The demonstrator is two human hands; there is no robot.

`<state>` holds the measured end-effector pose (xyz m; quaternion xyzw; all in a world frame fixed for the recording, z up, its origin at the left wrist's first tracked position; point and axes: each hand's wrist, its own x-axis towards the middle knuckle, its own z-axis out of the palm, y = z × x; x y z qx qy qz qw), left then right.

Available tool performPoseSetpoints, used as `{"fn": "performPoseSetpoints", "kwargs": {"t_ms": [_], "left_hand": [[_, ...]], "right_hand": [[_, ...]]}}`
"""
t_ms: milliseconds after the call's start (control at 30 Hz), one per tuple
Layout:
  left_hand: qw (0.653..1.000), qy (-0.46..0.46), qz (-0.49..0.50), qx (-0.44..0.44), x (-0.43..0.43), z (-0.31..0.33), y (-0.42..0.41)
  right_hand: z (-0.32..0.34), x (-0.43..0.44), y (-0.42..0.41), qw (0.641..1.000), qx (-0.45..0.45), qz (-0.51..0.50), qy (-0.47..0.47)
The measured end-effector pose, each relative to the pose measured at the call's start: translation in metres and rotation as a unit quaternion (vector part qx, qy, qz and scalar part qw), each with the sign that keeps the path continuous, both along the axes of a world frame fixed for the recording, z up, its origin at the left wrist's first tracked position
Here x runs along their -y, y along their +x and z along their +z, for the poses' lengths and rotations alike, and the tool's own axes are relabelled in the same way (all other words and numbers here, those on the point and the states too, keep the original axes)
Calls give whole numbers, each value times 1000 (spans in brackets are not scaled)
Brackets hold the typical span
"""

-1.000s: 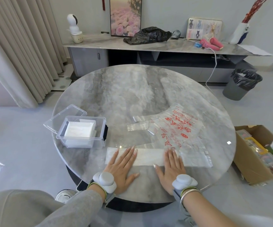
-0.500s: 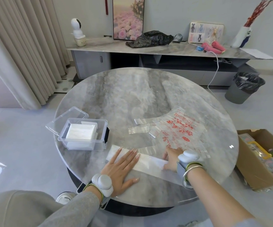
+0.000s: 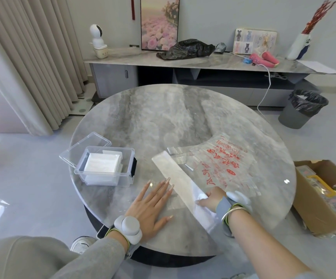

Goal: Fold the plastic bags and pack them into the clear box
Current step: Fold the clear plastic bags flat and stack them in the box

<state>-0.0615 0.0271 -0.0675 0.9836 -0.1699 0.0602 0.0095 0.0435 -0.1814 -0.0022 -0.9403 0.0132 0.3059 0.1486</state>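
A plastic bag folded into a long white strip point(image 3: 175, 174) lies diagonally on the round marble table point(image 3: 163, 117). My right hand point(image 3: 213, 199) grips the strip near its lower part. My left hand point(image 3: 153, 202) lies flat on the table just left of the strip, fingers straight. A stack of clear bags with red print point(image 3: 223, 166) lies to the right of the strip. At the table's left stands the clear box point(image 3: 104, 166) with folded white bags inside.
The box's clear lid point(image 3: 84, 148) lies behind the box. A cardboard box point(image 3: 324, 194) with items stands on the floor at the right. A lined bin point(image 3: 304, 107) stands beyond the table, and a long sideboard point(image 3: 183, 63) runs along the wall.
The strip lay crosswise under both flat hands. My right hand took hold of it and swung it to a diagonal, and my left hand has come off it onto the bare table.
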Motion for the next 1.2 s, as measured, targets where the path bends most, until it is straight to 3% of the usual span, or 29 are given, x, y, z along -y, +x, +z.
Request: {"fn": "performPoseSetpoints", "kwargs": {"t_ms": [167, 400, 633, 800, 967, 1200], "left_hand": [[999, 6, -37, 23, 6, 1, 4], [999, 12, -35, 22, -4, 3, 14], [996, -90, 2, 8, 1, 8, 15], [997, -76, -3, -11, 1, 6, 15], [996, -91, -6, -15, 0, 5, 15], [995, -97, -12, -27, -3, 4, 14]], "right_hand": [[-6, -17, -26, 979, -15, -112, 172], [-4, -29, -50, 920, -89, -213, 316], [9, -5, -79, 900, -83, -249, 347], [14, -3, -80, 889, -41, -245, 385], [11, -11, -79, 903, 5, -229, 364], [6, -19, -70, 896, 93, -215, 377]]}}
